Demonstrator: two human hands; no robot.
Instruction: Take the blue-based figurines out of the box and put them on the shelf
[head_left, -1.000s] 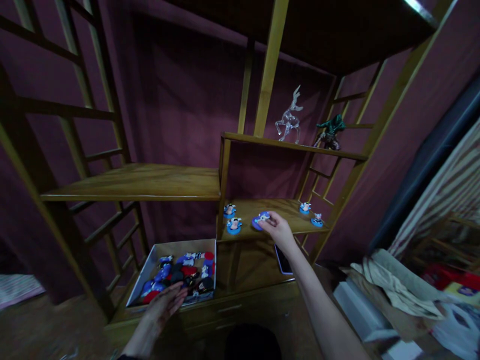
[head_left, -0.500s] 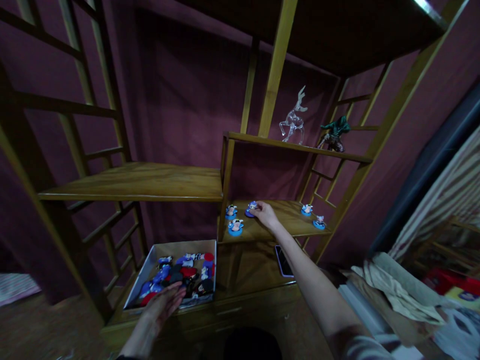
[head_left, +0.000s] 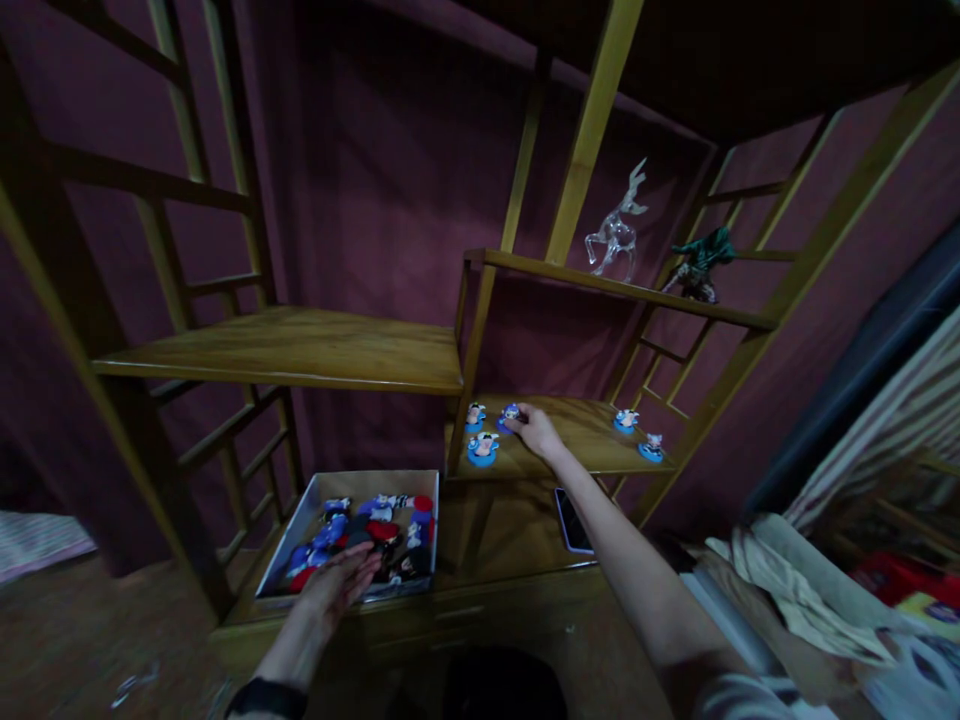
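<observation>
On the lower right shelf [head_left: 577, 440], my right hand [head_left: 538, 432] pinches a small purple-based figurine [head_left: 511, 417], which stands upright on the wood. To its left are two figurines on blue bases, one behind [head_left: 475, 417] and one in front [head_left: 483, 449]. Farther right stand two more, a blue-based figurine [head_left: 625, 420] and another near the edge [head_left: 651, 447]. My left hand [head_left: 341, 582] is over the front edge of a shallow box [head_left: 274, 560] full of jumbled figurines in blue, red and black. Its fingers are stretched out and hold nothing.
A clear deer figure [head_left: 616, 235] and a dark green figure [head_left: 703, 265] stand on the upper right shelf. Below lies a phone [head_left: 574, 522]. A wooden shelf [head_left: 285, 345] juts out above the box. Cloth and packages [head_left: 795, 590] are piled at right.
The view has shifted slightly, so the shelves sit a bit farther right and higher. My right hand keeps its pinch on the figurine. My left hand remains stretched out by the box.
</observation>
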